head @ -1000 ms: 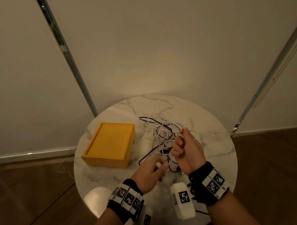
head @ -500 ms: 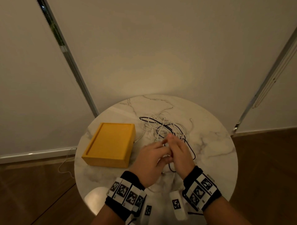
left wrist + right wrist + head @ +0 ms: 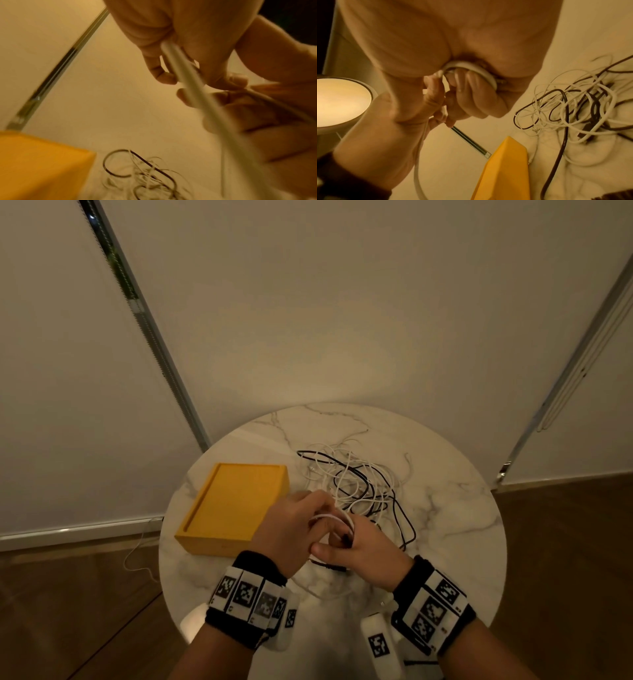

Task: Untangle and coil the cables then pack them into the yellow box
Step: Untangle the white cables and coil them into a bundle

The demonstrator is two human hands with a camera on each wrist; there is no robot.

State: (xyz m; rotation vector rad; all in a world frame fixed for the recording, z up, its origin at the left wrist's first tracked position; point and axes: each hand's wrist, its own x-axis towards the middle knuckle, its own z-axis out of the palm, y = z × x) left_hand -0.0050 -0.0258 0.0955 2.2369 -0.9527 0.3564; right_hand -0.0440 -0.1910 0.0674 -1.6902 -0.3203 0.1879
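A tangle of white and black cables (image 3: pixel 356 484) lies on the round marble table (image 3: pixel 455 529), right of the yellow box (image 3: pixel 233 505), which stands with its lid on. Both hands meet just in front of the tangle. My left hand (image 3: pixel 298 525) grips a white cable (image 3: pixel 332 517) that arches as a small loop between the hands. My right hand (image 3: pixel 359 553) curls its fingers round the same white cable (image 3: pixel 471 67). In the left wrist view the white cable (image 3: pixel 187 75) runs taut and blurred from the fingers. The tangle (image 3: pixel 573 108) and box (image 3: pixel 505 169) show in the right wrist view.
A thin white cord (image 3: pixel 137 556) trails on the wooden floor left of the table. White blinds and metal window frames (image 3: pixel 154 344) stand behind. A round lit lamp (image 3: pixel 339 101) shows in the right wrist view.
The right hand has come down from above the tangle to meet the left hand. Both hands now hold a loop of white cable between them, nearer the box.
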